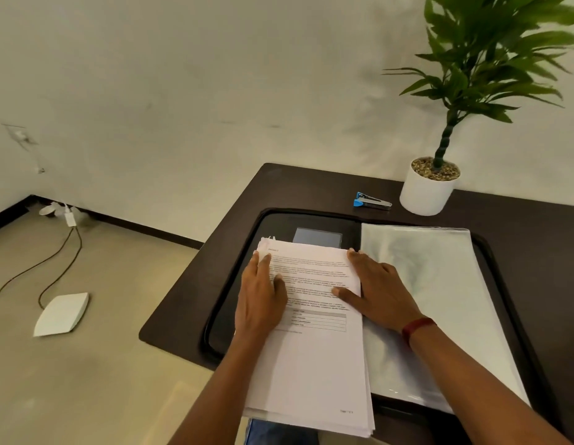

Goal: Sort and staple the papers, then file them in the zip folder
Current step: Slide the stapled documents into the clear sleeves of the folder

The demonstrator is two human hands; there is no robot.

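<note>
A thick stack of printed papers lies on the left half of an open black zip folder, its near end hanging over the table edge. My left hand rests flat on the stack's left side, fingers apart. My right hand lies flat at the stack's right edge, thumb on the top sheet and fingers near its top corner. Clear plastic sleeves fill the folder's right half. A blue and silver stapler sits on the table beyond the folder, away from both hands.
A potted green plant in a white pot stands at the back right of the dark table. On the floor to the left lie a white flat device and cables running to the wall.
</note>
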